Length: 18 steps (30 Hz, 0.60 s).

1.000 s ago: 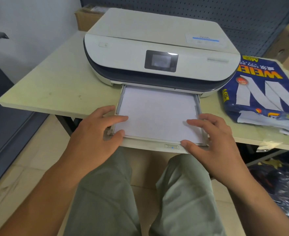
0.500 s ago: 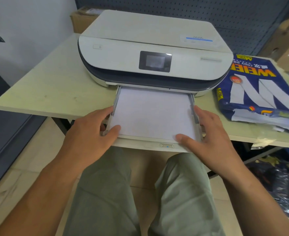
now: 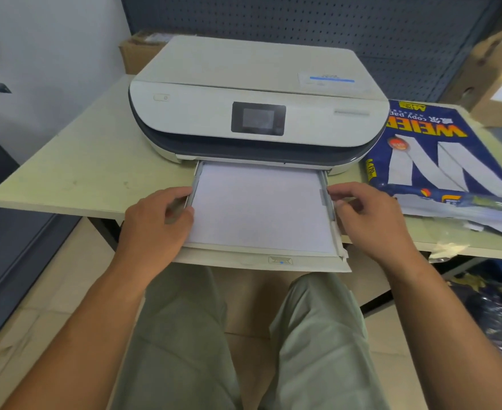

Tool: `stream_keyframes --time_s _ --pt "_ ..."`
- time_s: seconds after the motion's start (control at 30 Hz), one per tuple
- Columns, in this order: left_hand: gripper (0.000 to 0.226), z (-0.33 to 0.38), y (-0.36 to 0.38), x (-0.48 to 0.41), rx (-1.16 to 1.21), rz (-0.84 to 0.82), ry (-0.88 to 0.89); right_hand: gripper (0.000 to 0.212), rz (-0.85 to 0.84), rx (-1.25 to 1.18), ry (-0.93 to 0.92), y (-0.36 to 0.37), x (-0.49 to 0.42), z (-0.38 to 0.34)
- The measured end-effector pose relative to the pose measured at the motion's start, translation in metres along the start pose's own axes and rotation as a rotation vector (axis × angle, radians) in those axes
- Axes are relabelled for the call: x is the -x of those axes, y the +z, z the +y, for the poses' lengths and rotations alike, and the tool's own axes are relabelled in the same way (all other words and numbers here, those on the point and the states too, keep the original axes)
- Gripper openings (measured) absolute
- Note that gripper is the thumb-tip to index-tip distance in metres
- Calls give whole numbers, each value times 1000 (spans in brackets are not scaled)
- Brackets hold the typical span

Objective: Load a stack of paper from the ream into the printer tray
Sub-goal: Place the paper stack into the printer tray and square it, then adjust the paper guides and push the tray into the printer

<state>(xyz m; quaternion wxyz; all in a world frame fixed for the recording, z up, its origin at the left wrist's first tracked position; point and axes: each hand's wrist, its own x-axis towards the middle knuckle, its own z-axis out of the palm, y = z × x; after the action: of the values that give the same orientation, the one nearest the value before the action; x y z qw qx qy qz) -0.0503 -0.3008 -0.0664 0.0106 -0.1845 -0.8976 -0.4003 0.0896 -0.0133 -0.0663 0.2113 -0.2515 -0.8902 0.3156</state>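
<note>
A white printer stands on the pale table. Its paper tray is pulled out over the table's front edge, and a stack of white paper lies flat in it. My left hand curls around the tray's left paper guide. My right hand pinches the right paper guide with its fingertips. The opened blue ream lies on the table just right of the printer, with white sheets showing at its torn near end.
Cardboard boxes sit behind the printer at the back left and at the far right. A dark perforated panel runs along the back. A dark plastic bag lies on the floor under the table's right side. My knees are below the tray.
Both hands have slid from the tray's front corners back along its sides to the paper guides. The paper stack stays flat in the tray.
</note>
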Motion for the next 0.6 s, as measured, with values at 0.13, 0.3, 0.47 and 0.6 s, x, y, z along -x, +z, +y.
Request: stream_keyframes --time_s 0.13,0.3,0.47,0.6 --pt "39 1 0 0 31 -13 -20 30 -5 -38 3 0 0 3" --pt "40 0 0 -2 65 -23 -49 29 -9 -33 -29 1 1 7" --pt "41 0 0 -4 72 -21 -63 29 -16 -26 -52 2 1 10" --pt "42 1 0 -3 34 -20 -29 30 -16 -27 -62 2 1 10"
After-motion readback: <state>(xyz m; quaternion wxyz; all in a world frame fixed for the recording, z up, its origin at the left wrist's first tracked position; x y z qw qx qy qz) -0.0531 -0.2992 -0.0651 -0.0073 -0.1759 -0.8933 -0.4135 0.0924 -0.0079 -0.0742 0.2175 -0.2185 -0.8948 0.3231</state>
